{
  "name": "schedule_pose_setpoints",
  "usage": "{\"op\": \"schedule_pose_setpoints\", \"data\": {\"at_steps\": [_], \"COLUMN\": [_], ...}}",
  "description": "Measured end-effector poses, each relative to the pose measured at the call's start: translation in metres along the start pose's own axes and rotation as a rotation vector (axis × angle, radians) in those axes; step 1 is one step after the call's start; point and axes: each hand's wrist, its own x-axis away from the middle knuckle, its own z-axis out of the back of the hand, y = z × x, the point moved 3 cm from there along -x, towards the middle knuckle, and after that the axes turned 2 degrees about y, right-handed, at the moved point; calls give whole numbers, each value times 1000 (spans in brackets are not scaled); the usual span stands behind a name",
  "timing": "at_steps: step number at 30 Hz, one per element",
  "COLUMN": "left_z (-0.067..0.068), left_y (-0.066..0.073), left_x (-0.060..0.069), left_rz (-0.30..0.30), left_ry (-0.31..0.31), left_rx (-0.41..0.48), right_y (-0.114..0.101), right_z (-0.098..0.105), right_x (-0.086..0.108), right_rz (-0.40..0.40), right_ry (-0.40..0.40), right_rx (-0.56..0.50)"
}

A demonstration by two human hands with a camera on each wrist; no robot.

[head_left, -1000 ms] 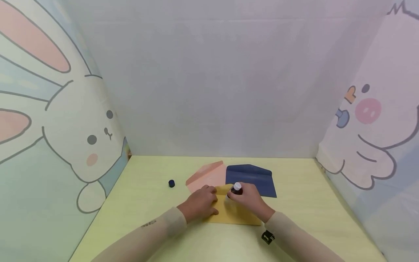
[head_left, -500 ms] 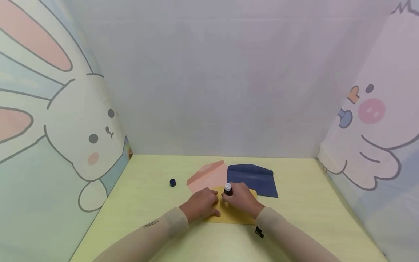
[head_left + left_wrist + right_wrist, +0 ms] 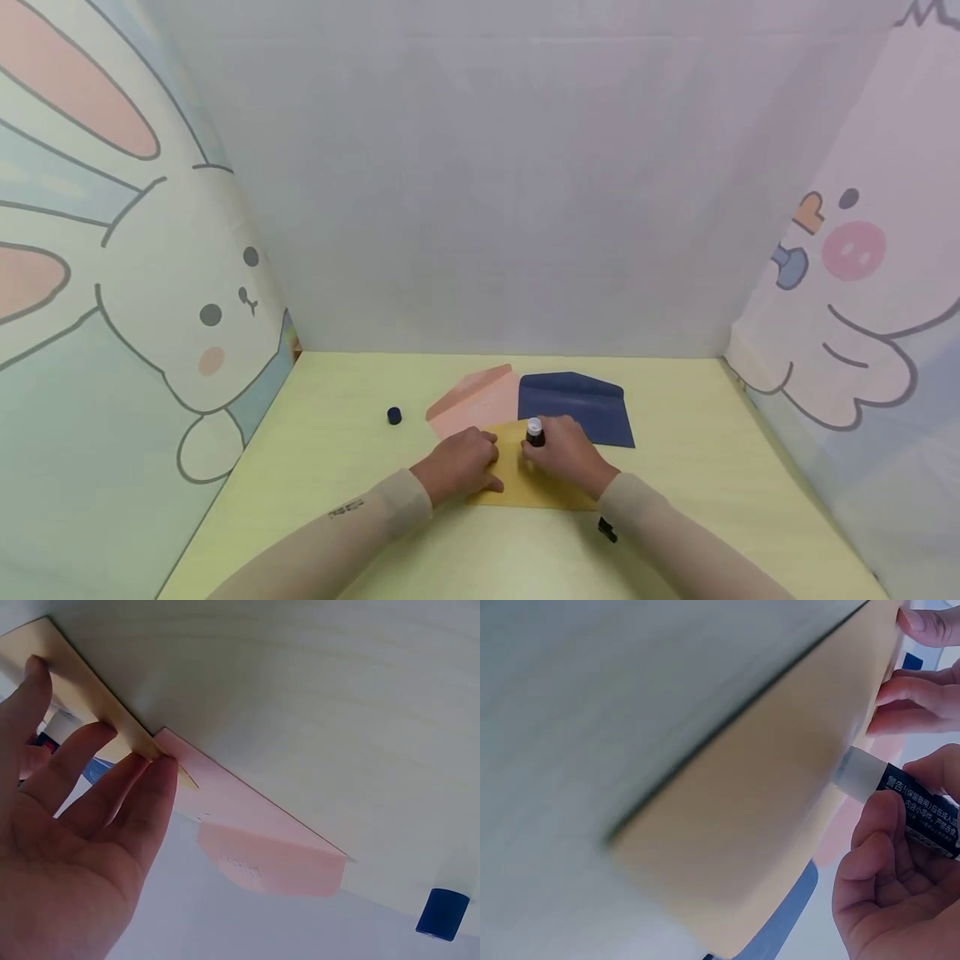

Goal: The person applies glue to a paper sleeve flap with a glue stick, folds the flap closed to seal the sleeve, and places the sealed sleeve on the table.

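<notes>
Right grip (image 3: 568, 450) is curled round a glue stick (image 3: 922, 806) (label's partly under the fingers), its white end against the yellow envelope (image 3: 536, 495). Left grip (image 3: 457, 463) is loose, fingertips on the envelope's left part, covering that edge. Navy envelope's (image 3: 579, 410) lower-left corner is hidden.

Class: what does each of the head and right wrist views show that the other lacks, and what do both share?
Head only: the large white cartoon rabbit and the pale beige left sleeve.
Right wrist only: white printed characters on the black-and-white cylindrical glue stick.
Both: that glue stick, the right hand gripping it, the left hand, the flat yellow paper envelope, and parts of the navy blue paper envelope and pink paper envelope.
</notes>
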Motion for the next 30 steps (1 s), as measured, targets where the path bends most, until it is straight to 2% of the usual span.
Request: {"op": "schedule_pose_setpoints", "data": {"at_steps": [12,22,27,30], "left_z": [1,1,0,0], "left_y": [-1,2,4,5], "left_x": [-2,-1,-1,-1], "left_rz": [22,19,12,7], "left_ry": [-23,-28,-23,-18], "left_rx": [-39,-60,-70,-62], "right_y": [14,17,8,-2], "right_z": [14,20,23,16], "right_x": [7,9,6,2], "right_rz": [1,-11,10,36], "right_ry": [54,91,125,103], "right_rx": [48,17,-25,-33]}}
